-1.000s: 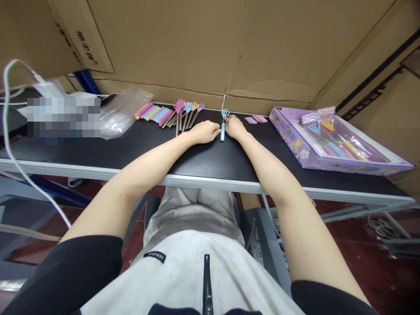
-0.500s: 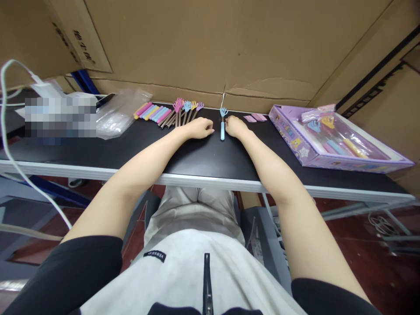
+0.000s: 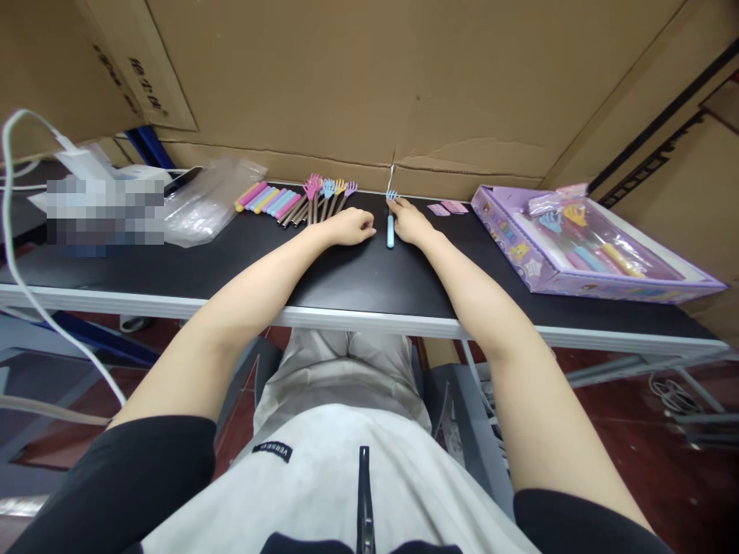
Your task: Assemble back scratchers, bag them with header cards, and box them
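Observation:
A back scratcher point(image 3: 391, 231) with a light-blue handle and a small blue claw lies on the black table, its claw pointing away from me. My right hand point(image 3: 411, 221) rests at its right side, fingers stretched over the shaft just below the claw. Whether they press on it I cannot tell. To the left, my left hand point(image 3: 353, 226) lies on the tabletop with its fingers curled in and nothing visible in them. Beyond that wrist are several claw heads on metal rods point(image 3: 323, 201) in pink, blue, yellow and purple. Next to those sits a row of coloured handles point(image 3: 267, 199).
Clear plastic bags point(image 3: 211, 204) lie at the left beside a white charger point(image 3: 86, 163) with a cable. Small pink cards point(image 3: 449, 208) are right of my right hand. A purple display box point(image 3: 543, 273) holds packaged back scratchers. Cardboard point(image 3: 346, 85) walls the back.
My right hand's fingers have uncurled and reached left, over the back scratcher's shaft near the claw. The left hand has stayed in place.

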Demonstrator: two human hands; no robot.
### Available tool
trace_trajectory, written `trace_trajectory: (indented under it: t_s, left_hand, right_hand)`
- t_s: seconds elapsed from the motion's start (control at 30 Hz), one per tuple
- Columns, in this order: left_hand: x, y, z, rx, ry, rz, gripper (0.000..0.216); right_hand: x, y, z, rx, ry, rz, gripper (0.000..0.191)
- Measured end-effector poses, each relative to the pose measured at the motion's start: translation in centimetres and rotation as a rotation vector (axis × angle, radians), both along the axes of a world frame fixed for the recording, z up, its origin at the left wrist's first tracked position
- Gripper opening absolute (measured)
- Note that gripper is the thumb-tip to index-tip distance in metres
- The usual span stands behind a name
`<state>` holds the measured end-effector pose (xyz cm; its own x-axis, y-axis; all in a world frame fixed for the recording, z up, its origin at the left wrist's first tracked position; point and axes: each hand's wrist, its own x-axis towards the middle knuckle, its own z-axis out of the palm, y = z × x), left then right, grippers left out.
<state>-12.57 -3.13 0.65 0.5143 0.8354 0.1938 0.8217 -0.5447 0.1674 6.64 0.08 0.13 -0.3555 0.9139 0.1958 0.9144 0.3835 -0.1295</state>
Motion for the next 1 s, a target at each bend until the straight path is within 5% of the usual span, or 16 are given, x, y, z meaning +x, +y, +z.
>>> trace_trajectory:
  t_s: [0.27, 0.53, 0.73, 1.0]
  left_hand:
    - [0.2, -0.5, 0.1, 0.003, -0.072, 0.008, 0.029]
    - [0.2, -0.4, 0.0, -0.035, -0.208, 0.035, 0.014]
    - [0.1, 0.1, 0.1, -0.163, -0.456, 0.065, 0.014]
    - [-1.5, 0.8, 1.1, 0.047, -0.506, 0.072, 0.02]
  right_hand:
    - [0.4, 1.2, 0.0, 0.091, -0.151, 0.293, 0.049]
    - [-0.4, -0.3, 0.9, 0.122, -0.211, 0.375, 0.041]
    - [-0.8, -2.3, 3.1, 0.21, -0.09, 0.284, 0.039]
    - [1.2, -4.1, 6.8, 0.387, 0.052, 0.013, 0.052]
